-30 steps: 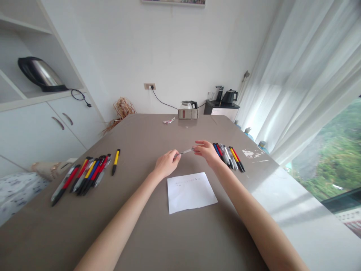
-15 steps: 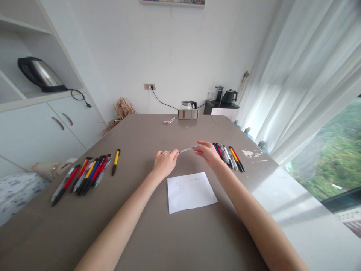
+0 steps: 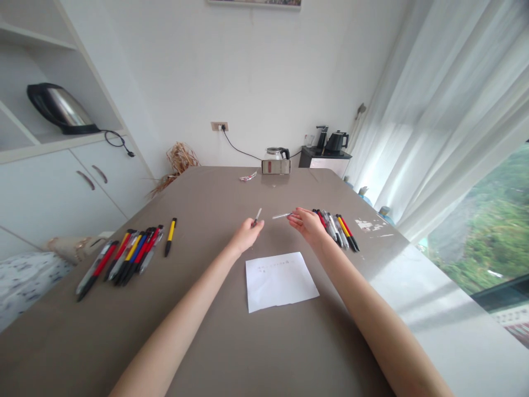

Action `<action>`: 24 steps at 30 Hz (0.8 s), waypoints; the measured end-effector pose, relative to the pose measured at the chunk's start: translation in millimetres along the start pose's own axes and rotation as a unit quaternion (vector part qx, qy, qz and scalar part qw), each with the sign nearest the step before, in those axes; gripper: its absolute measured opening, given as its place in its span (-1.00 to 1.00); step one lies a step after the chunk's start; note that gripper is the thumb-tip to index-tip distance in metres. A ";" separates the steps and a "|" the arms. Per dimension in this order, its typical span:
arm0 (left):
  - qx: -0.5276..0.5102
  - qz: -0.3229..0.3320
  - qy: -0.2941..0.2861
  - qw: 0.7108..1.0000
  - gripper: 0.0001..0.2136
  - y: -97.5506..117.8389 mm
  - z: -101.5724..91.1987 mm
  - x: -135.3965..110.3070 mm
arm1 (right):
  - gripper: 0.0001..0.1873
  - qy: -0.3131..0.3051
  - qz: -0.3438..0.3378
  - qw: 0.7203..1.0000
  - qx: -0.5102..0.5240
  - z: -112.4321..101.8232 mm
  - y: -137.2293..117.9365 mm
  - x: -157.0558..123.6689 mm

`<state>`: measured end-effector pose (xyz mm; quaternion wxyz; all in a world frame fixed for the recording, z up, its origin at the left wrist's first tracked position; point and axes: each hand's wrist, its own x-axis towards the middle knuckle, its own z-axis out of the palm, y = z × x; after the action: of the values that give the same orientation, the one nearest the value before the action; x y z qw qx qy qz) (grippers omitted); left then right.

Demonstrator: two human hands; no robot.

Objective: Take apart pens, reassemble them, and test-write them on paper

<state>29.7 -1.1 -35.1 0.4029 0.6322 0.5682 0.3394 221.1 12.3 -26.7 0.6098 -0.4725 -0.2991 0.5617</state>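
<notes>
Left hand: our left hand (image 3: 247,236) hovers over the middle of the table (image 3: 215,342), fingers curled and pinching a short pen piece (image 3: 258,215) that points up and away from us.
Right hand: our right hand (image 3: 306,225) is just right of it, thumb and fingertips pinching one end of a long pen piece (image 3: 282,215), which lies nearly level and points left.
Gap: the two pieces are close but apart, with bare table between them.
Short pen piece: we think it is a cap or a tip, but it is too small to tell.
Paper: a white sheet (image 3: 280,280) lies flat on the near side of both hands, with faint writing along its far edge.
Right pile: a bunch of pens (image 3: 338,230) lies just right of our right hand, close to its knuckles.
Left row: a row of pens (image 3: 124,257) in red, blue, yellow and black lies well to the left.
Single pen: a yellow and black pen (image 3: 169,236) lies alone just right of that row.
Far edge: a small wrapper (image 3: 248,176) lies near the far end of the table.
Shelf: a kettle (image 3: 58,107) sits on a shelf at far left.
</notes>
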 end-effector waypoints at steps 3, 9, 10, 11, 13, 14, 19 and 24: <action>-0.242 -0.084 -0.112 0.960 -0.86 4.8 3.7 -1.5 | -0.74 -0.027 -0.006 1.000 -0.006 6.7 -1.1 -7.2; -0.427 -0.163 -0.140 0.878 -0.90 11.9 2.4 -4.2 | -0.68 -0.040 -0.042 0.997 -0.043 15.5 -7.4 -20.1; -0.436 -0.169 -0.140 0.873 -0.90 12.0 2.0 -3.7 | -0.67 -0.042 -0.051 0.997 -0.049 15.7 -7.8 -20.5; -0.444 -0.172 -0.141 0.868 -0.90 11.6 1.8 -3.1 | -0.66 -0.043 -0.059 0.996 -0.055 15.6 -7.8 -20.4; -0.456 -0.172 -0.138 0.862 -0.90 10.1 2.1 -1.8 | -0.64 -0.044 -0.073 0.994 -0.072 15.4 -7.3 -19.6; -0.459 -0.170 -0.133 0.862 -0.90 9.2 2.6 -1.3 | -0.63 -0.044 -0.078 0.993 -0.080 15.4 -7.0 -19.3; -0.450 -0.158 -0.098 0.873 -0.93 5.7 5.1 -1.3 | -0.60 -0.054 -0.103 0.986 -0.117 17.8 -7.9 -21.1; -0.449 -0.156 -0.070 0.877 -0.93 3.2 5.5 -0.9 | -0.58 -0.075 -0.127 0.980 -0.136 21.5 -9.8 -24.7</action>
<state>35.9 -2.8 -34.6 0.7305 0.3081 0.4162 0.4453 201.1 -5.6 -5.6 0.5821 -0.4655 -0.4756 0.4673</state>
